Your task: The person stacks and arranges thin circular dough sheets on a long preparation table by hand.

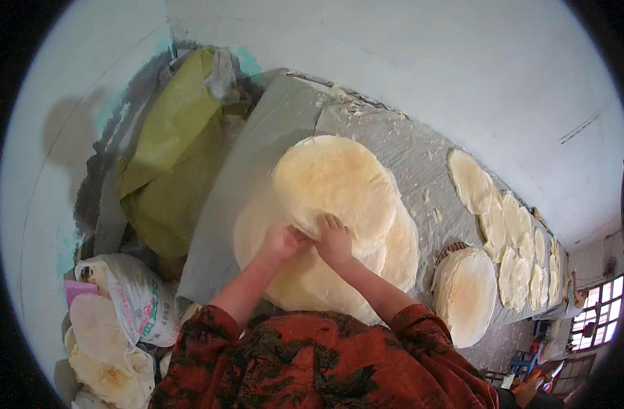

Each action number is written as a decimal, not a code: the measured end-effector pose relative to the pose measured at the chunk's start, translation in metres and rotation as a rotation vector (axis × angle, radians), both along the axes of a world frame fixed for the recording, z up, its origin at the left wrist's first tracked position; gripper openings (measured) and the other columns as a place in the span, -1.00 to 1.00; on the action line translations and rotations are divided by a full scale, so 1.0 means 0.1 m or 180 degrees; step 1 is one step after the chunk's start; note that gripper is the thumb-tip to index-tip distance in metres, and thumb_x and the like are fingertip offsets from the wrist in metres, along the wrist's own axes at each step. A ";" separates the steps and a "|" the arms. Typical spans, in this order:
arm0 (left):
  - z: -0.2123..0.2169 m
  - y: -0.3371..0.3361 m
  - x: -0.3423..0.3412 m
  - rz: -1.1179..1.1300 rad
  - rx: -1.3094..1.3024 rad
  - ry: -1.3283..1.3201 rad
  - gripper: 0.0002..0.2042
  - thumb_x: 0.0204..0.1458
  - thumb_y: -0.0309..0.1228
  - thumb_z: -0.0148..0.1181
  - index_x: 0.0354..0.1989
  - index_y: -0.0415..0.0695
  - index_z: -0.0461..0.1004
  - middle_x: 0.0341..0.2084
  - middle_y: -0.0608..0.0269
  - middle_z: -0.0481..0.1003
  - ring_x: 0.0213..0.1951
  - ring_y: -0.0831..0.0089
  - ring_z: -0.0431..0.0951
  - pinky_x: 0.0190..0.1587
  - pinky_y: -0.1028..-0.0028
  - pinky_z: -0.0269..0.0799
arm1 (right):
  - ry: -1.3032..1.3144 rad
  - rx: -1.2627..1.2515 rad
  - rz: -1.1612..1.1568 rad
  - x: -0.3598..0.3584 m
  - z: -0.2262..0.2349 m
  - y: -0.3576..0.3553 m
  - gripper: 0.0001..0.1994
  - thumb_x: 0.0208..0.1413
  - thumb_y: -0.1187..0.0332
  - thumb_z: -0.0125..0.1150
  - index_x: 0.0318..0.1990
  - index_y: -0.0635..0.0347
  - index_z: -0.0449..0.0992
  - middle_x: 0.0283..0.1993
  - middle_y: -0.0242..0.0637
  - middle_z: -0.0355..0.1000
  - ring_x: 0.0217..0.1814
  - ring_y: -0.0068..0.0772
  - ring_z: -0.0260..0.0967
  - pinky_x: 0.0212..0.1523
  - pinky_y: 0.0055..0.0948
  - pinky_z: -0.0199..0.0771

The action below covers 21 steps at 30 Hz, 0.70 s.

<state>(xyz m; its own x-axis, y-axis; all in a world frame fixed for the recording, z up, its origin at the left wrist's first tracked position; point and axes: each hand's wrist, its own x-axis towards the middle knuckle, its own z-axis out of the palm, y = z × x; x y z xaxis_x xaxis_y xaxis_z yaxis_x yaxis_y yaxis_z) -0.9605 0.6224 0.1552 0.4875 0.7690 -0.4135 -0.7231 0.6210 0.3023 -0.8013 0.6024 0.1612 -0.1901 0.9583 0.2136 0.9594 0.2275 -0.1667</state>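
Meeting at the near rim of the top flatbread [336,177], two bare hands work side by side, close together! The right hand [334,240] lays its bent fingers over the bread's upper face; the left hand [285,240] tucks in against the rim, fingertips out of sight. Is either grip clamped on that edge? I cannot tell, with the underside hidden. And the flatbread itself, a broad pale round with a toasty blush, lies over the lower flatbreads [402,262] on the gray-covered desk [424,163], off-center toward the far side (quite a spread, that lower lot, showing to the left, near and right). Over on the right, a round stack of flatbreads [465,296] sits near the desk's near edge, and past it thin pale dough sheets [515,276] run along the surface. Away to the left, a crumpled yellow-green sack [176,143]; nearer, a printed white plastic bag [148,300]. A red-and-black patterned shirt [305,361] fills the foreground, forearms bare!
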 end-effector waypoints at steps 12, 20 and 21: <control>0.02 -0.23 -0.01 0.0779 0.0520 0.2378 -0.74 -0.09 -0.45 0.02 -0.18 -0.15 0.28 -0.47 0.30 0.31 -0.42 0.44 0.35 -0.20 0.48 0.33 | -0.0444 0.0422 0.0030 0.59 2.54 1.20 -0.79 -0.17 0.46 -0.01 -0.37 0.05 0.53 -0.40 -0.09 0.45 -0.33 -0.02 0.41 -0.30 -0.12 0.40; 0.06 -0.11 0.11 0.0335 -0.0012 0.1482 -0.85 -0.06 -0.48 -0.01 -0.33 -0.27 0.34 -0.48 0.19 0.41 -0.43 0.37 0.45 -0.34 0.40 0.45 | -0.0206 -0.0725 -0.0043 0.29 0.32 0.25 -0.88 -0.06 0.37 0.00 -0.38 0.05 0.48 -0.48 -0.16 0.45 -0.39 -0.11 0.43 -0.38 -0.16 0.40; 0.05 -0.08 0.10 0.0147 0.0177 0.1525 -0.86 -0.05 -0.48 -0.02 -0.32 -0.27 0.35 -0.47 0.18 0.42 -0.42 0.37 0.46 -0.34 0.41 0.45 | -0.0196 -0.0711 -0.0024 0.27 0.30 0.28 -0.88 -0.06 0.37 0.00 -0.38 0.05 0.48 -0.48 -0.16 0.45 -0.39 -0.11 0.43 -0.38 -0.16 0.40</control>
<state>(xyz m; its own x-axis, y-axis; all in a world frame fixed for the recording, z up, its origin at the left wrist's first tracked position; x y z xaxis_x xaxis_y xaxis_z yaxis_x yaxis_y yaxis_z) -0.9507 0.6143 0.1600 0.2170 0.8127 -0.5408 -0.5209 0.5650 0.6399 -0.7740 0.6307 0.1909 -0.1888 0.9819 -0.0158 0.9709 0.1842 -0.1532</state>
